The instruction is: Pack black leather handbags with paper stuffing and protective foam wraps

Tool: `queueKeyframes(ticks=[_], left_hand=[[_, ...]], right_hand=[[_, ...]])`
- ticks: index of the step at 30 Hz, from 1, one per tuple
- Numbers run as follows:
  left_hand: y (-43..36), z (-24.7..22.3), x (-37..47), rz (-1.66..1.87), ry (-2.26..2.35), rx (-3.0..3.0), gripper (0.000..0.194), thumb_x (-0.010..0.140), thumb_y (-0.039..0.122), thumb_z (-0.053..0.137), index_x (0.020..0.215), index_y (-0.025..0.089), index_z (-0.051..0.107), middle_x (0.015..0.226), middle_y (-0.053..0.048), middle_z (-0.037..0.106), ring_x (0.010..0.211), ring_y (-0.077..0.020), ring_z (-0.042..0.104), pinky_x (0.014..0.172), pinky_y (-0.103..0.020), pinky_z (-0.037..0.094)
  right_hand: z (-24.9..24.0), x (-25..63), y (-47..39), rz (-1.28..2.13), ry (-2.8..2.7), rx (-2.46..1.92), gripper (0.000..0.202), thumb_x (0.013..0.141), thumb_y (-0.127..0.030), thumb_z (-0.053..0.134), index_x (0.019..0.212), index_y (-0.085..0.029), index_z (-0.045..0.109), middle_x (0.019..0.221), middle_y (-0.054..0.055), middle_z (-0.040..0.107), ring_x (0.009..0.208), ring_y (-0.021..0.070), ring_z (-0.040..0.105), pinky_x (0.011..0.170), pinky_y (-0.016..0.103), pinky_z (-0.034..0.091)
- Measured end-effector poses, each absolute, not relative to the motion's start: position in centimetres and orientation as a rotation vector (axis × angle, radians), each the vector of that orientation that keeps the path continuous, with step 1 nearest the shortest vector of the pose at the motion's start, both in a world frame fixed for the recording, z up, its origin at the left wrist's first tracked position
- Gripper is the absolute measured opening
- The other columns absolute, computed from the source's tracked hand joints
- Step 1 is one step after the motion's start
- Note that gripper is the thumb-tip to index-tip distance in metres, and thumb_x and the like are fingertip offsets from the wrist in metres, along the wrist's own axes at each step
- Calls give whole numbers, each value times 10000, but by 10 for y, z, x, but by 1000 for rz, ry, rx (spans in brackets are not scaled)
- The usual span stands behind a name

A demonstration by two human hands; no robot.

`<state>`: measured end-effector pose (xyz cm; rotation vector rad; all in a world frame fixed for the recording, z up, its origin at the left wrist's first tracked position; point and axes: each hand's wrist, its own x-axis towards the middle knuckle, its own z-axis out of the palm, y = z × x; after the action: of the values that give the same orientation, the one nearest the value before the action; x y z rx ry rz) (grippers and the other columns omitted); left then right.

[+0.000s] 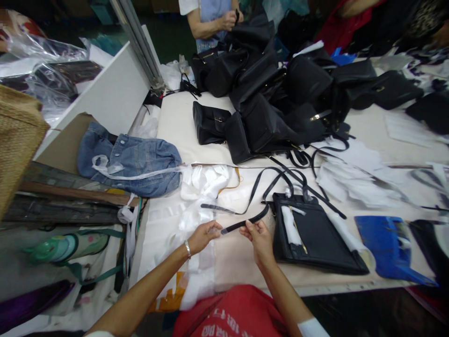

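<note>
Between my hands runs a black strap (234, 226) that leads to a black handbag (326, 238) lying on the table at my right. My left hand (202, 237) pinches the strap's tip, where a small clear piece shows. Further along, my right hand (258, 236) grips the same strap between thumb and fingers. White wrapping covers part of the bag's zip, and its handles stretch toward the back. Another thin black strap (250, 199) curves across the table just beyond my hands.
Many black bags (266, 117) are heaped at the back, with a person (213, 18) behind them. A denim bundle (136, 159) lies left, above a green bottle (77, 247). White sheets (354, 182) and a blue dustpan-like object (386, 245) are at right.
</note>
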<state>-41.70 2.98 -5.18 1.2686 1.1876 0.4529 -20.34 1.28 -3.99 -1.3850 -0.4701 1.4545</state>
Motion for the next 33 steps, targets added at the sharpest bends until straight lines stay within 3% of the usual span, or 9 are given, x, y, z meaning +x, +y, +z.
queueKeyframes(ticks=[4,7,15,20,26,33], left_hand=[[35,-49,-418,389,1133,1173,326,792,404,568,1002,162,628,848,-34,655,802,-162,593,805,-304,426],[39,-48,-416,371,1078,1081,360,802,467,535,908,141,646,765,-23,634,717,-145,592,754,-299,442],[44,-42,-402,512,1108,925,256,664,341,713,779,136,609,690,-5,637,653,-134,594,714,-286,439],[46,-35,-392,556,1166,1014,194,695,309,678,773,144,612,675,-11,657,664,-149,604,704,-287,441],[54,-24,-377,584,1232,1188,152,730,312,634,744,161,613,702,-8,656,700,-156,598,716,-283,442],[60,-10,-377,470,1268,1568,202,822,346,528,786,191,652,790,-26,670,787,-181,584,759,-299,429]], right_hand=[[-41,-201,12,1446,-430,-1370,270,701,-369,722,839,-188,576,739,-20,626,678,133,644,695,293,551],[-43,-199,10,1451,-422,-1368,279,697,-372,726,836,-184,574,730,-16,628,673,139,646,690,299,553],[-41,-197,5,1470,-356,-1353,284,704,-370,724,837,-176,564,723,-14,619,682,149,649,703,323,550],[-34,-200,3,1515,-285,-1326,299,671,-374,748,815,-177,576,734,-15,619,675,140,634,671,293,539],[-40,-213,-1,1557,-151,-1281,288,671,-345,753,872,-211,597,768,-35,583,680,84,578,560,165,481],[-41,-206,3,1591,-96,-1244,308,629,-349,782,848,-224,606,722,-49,578,647,84,572,557,182,494]])
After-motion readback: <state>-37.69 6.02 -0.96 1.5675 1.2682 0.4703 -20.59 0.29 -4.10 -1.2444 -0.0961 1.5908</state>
